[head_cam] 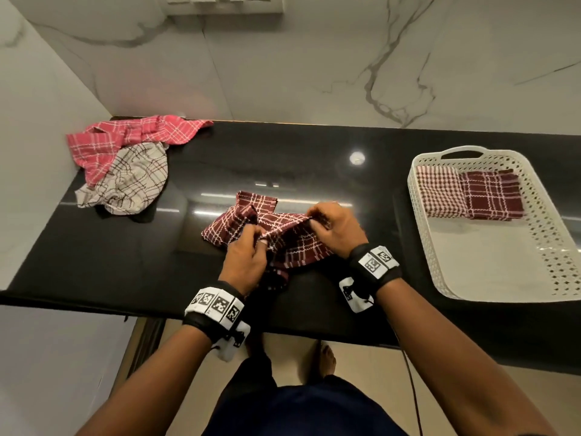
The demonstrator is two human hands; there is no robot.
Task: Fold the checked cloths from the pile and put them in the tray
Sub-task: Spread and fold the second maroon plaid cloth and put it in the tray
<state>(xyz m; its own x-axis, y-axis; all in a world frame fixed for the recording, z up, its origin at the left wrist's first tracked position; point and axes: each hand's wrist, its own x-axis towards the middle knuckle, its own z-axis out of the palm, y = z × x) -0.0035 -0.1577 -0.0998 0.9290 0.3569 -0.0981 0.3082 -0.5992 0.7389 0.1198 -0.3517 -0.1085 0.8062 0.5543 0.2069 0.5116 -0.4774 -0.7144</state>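
Two hands busy over the counter [125, 247], left hand [245, 262] and right hand [334, 229] each with grip pinched on the rumpled maroon checked cloth [292, 229], pile [125, 165] far left, two folded cloths [493, 196] in the white tray [419, 228] at right.

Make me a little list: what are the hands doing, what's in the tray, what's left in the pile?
left hand: pinches the maroon checked cloth
right hand: pinches the same cloth's top edge
cloth state: bunched on the black counter, not folded yet
tray: white, holds a folded small-check cloth and a folded dark red cloth
pile: pink cloth and beige cloth, touching, far left
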